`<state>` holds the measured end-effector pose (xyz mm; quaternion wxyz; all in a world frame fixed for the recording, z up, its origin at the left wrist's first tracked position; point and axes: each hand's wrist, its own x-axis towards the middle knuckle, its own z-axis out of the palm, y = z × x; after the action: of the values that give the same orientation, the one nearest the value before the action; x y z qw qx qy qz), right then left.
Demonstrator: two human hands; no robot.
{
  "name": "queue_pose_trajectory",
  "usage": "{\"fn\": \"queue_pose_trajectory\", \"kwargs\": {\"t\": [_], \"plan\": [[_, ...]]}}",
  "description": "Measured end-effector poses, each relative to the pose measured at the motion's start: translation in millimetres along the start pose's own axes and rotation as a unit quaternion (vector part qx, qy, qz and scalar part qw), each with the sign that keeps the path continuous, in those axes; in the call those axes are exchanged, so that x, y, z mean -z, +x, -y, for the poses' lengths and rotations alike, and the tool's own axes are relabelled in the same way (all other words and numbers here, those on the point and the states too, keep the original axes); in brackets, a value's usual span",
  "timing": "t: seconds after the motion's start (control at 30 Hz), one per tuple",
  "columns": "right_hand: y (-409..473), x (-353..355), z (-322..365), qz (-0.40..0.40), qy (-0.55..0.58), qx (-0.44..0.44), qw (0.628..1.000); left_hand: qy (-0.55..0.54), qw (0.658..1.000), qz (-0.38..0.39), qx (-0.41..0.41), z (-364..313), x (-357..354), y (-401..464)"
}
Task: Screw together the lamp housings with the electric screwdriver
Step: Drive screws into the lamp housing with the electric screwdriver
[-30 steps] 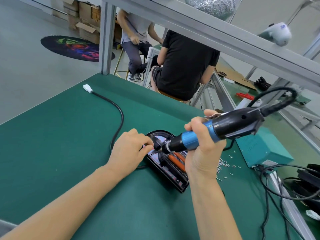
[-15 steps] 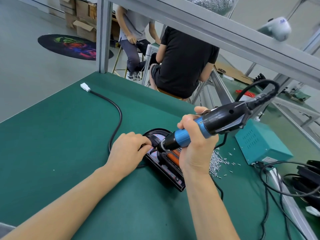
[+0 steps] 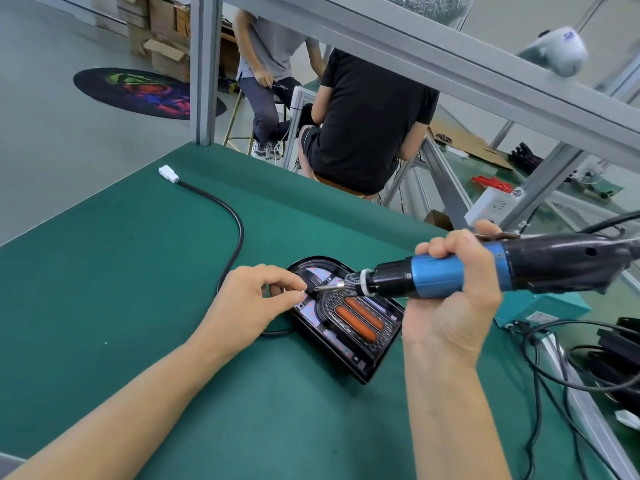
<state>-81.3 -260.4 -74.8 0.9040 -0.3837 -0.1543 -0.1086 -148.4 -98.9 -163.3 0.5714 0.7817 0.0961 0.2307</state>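
Note:
A black lamp housing (image 3: 349, 327) with two orange strips lies flat on the green mat, its rounded end pointing away from me. My right hand (image 3: 453, 299) grips the blue and black electric screwdriver (image 3: 467, 271), held nearly level with its bit pointing left above the housing. My left hand (image 3: 249, 303) pinches something small, apparently a screw, at the bit's tip (image 3: 311, 289), just above the housing's left side. A black cable (image 3: 235, 233) runs from the housing to a white connector (image 3: 168, 174).
A teal power box (image 3: 540, 306) stands to the right, with tangled black cables (image 3: 568, 375) beyond it. An aluminium frame post (image 3: 204, 71) and a slanted rail (image 3: 450, 64) cross overhead. Two people sit past the table's far edge. Green mat lies bare on the left.
The screwdriver has lifted and swung level, its bit off the housing. My left hand has come off the housing's edge and now pinches at the bit tip.

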Motion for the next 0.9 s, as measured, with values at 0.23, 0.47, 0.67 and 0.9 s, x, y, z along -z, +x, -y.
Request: {"fn": "queue_pose_trajectory", "kwargs": {"t": [0.23,0.47,0.67,0.9], "plan": [[-0.1,-2.5,-0.7,0.02,-0.002,0.006,1.0,0.08,0.996,-0.028,-0.002,0.0,-3.7,0.5],[-10.2,-4.3,-30.5,0.054,-0.113,0.011,0.992,0.17,0.985,-0.01,0.005,6.8,-6.1,0.1],[-9.1,-3.0,-36.8,0.066,-0.138,0.018,0.988,0.175,0.984,-0.015,0.001,9.3,-6.8,0.5],[-8.4,-3.4,-40.8,0.068,-0.126,-0.003,0.99,0.175,0.984,-0.021,-0.003,11.0,-7.1,2.3]]}}
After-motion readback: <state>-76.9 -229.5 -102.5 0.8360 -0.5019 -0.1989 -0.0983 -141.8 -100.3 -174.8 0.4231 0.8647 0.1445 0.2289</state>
